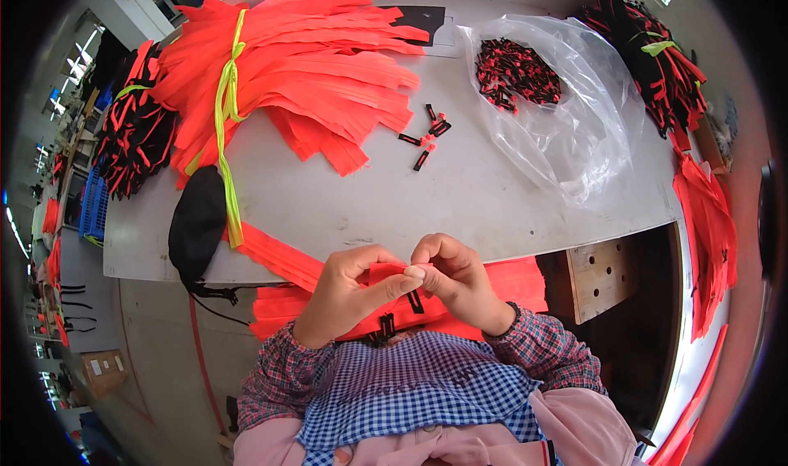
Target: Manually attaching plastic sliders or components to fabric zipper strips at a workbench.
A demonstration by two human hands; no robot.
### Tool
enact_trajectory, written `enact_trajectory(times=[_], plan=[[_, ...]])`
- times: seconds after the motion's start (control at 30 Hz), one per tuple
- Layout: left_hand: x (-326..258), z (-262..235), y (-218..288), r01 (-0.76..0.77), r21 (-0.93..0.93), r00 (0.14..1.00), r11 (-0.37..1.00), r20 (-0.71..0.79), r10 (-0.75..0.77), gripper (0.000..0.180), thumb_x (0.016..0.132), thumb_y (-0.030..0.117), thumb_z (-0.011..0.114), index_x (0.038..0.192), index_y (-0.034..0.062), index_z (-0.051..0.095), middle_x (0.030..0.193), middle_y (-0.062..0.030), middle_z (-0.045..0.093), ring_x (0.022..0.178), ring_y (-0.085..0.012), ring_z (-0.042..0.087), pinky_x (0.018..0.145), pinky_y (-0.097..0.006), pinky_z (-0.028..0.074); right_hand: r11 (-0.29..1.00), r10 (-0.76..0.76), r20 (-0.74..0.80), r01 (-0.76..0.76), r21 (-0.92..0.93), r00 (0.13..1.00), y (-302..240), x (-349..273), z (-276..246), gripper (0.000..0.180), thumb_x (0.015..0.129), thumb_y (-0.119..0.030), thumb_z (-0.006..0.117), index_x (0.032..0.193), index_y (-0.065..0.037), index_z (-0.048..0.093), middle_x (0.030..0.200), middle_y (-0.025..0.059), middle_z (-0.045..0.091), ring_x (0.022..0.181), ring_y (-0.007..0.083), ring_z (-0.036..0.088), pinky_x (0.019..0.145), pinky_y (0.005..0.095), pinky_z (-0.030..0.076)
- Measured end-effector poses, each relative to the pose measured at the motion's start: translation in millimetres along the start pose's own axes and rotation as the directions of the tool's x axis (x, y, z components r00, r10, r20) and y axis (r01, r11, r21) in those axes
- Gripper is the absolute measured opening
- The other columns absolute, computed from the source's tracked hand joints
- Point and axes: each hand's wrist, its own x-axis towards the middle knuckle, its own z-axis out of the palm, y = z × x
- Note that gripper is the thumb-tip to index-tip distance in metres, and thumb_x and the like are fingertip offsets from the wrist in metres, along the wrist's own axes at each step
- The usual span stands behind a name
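My left hand (353, 293) and my right hand (462, 281) meet above my lap, each closed in a pinch with the fingertips touching. An orange fabric strip (283, 258) comes from the table's front edge, passes behind my left hand and shows between its thumb and forefinger. What my right fingertips grip is too small and covered to make out. Beneath the hands, more orange strips (517, 285) lie across my lap. Several small black pull tabs (386, 326) rest on them, and another black tab (415, 303) hangs just below the fingertips.
On the white table (353, 211) lies a large orange strip bundle (304, 72) tied with a yellow band (232, 105). Several black-and-red tabs (425, 137) lie loose beside a clear plastic bag (574, 137) holding many more. A black pouch (197, 224) hangs over the left edge.
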Motion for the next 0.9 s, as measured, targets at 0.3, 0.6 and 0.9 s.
enact_trajectory(times=[0.3,0.6,0.9], plan=[[2,2,-30,-0.046,0.006,0.979,0.999,0.197,0.044,0.036,0.095,0.018,0.074,0.125,-0.001,0.065,0.105,-0.0031,0.073,0.097,-0.0088,0.063,0.087,-0.03,0.051,0.948,-0.23,-0.648,0.317,0.018,0.726,-29,38,1,0.016,0.105,-0.021,0.059,0.102,-0.007,0.064,0.095,-0.0036,0.06,0.088,0.0057,0.056,0.08,0.0249,0.047],[-5,-84,-82,-0.011,0.647,0.965,0.762,0.207,-0.162,0.052,0.086,0.036,0.077,0.12,-0.0024,0.067,0.101,-0.0246,0.07,0.091,-0.0413,0.067,0.082,-0.041,0.053,0.746,-0.664,-0.676,0.342,-0.572,0.32,-133,7,-124,0.028,0.108,-0.027,0.053,0.109,-0.001,0.065,0.098,0.0052,0.067,0.09,0.0111,0.064,0.079,0.0263,0.052],[-43,-215,-74,0.348,0.433,0.934,0.831,-0.083,-0.348,0.03,0.084,0.017,0.08,0.103,-0.004,0.069,0.095,-0.0089,0.074,0.084,-0.0173,0.07,0.076,-0.032,0.054,0.207,-0.509,-0.59,-0.576,-0.791,0.627,-124,-114,-208,0.023,0.097,-0.018,0.068,0.083,-0.001,0.061,0.065,0.005,0.059,0.06,0.0134,0.052,0.057,0.031,0.044]])
